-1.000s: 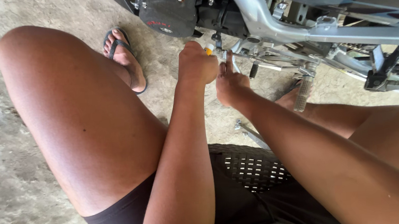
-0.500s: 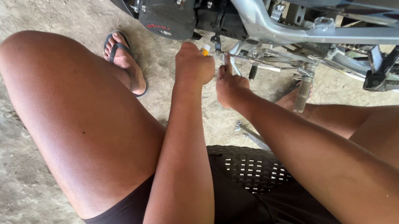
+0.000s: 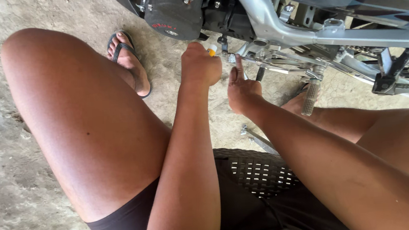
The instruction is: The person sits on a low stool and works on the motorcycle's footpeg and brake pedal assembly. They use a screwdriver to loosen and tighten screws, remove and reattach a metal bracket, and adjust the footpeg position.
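Nearest the camera sits a black perforated stool seat (image 3: 260, 174), on which the person is seated low, with dark shorts (image 3: 126, 228) covering the upper thigh. The left knee is raised at the left of the view and the right leg extends toward the right edge. Both forearms run forward from the lower frame across the stool toward the underside of a motorcycle (image 3: 305, 29). On the concrete floor (image 3: 18, 159), between the stool and the hands, lies a metal wrench (image 3: 257, 137), untouched and apart from both hands. The left hand (image 3: 200, 64) is curled into a fist around a small tool with a yellow and white handle tip (image 3: 212, 49); only that tip shows past the knuckles, so the working end cannot be made out. The tool is held just below the black engine cover (image 3: 174, 12) and just beside the silver frame bracket (image 3: 258, 52). The right hand (image 3: 241, 87) is close beside the left, its fingers mostly folded with one finger extended straight up, the fingertip (image 3: 237, 59) touching or nearly touching the bracket hardware; it grips nothing visible. A footpeg with a ribbed metal end (image 3: 310, 97) hangs down to the right of the right hand. Farther left, the left foot in a dark flip-flop sandal (image 3: 130, 62) rests flat on the floor. At the far right, the chain and swingarm area (image 3: 396, 73) is partly visible.
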